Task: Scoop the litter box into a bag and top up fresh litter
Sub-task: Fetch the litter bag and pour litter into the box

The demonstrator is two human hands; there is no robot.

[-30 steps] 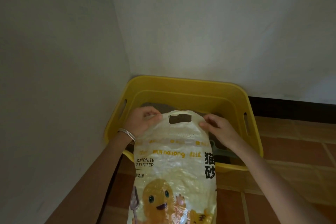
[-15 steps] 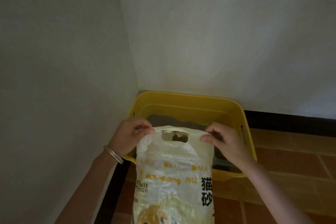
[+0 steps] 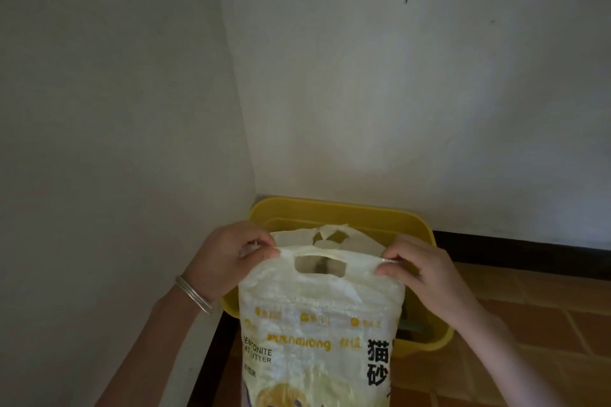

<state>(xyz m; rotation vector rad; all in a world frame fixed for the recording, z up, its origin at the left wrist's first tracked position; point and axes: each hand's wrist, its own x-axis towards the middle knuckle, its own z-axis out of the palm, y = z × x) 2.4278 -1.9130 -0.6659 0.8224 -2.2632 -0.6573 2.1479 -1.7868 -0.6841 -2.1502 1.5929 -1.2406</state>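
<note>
A white and yellow bag of bentonite cat litter [image 3: 317, 324] stands upright in front of me, its top with a cut-out handle pulled apart so the two layers gape. My left hand [image 3: 231, 258] pinches the near layer at the bag's top left corner. At the top right corner my right hand [image 3: 420, 269] pinches the same edge. Behind the bag sits the yellow plastic litter box [image 3: 347, 211] in the corner of the room. The bag hides most of the box's inside.
White walls meet in a corner right behind the litter box. A black skirting board [image 3: 529, 251] runs along the wall base at right. The floor is reddish-brown tile [image 3: 535, 334]. A dark green object [image 3: 416, 327] lies inside the box at its right.
My hands have pulled the bag's top edge apart, so the mouth that lay flat a second ago gapes. The view has tilted up, showing more wall and less of the box.
</note>
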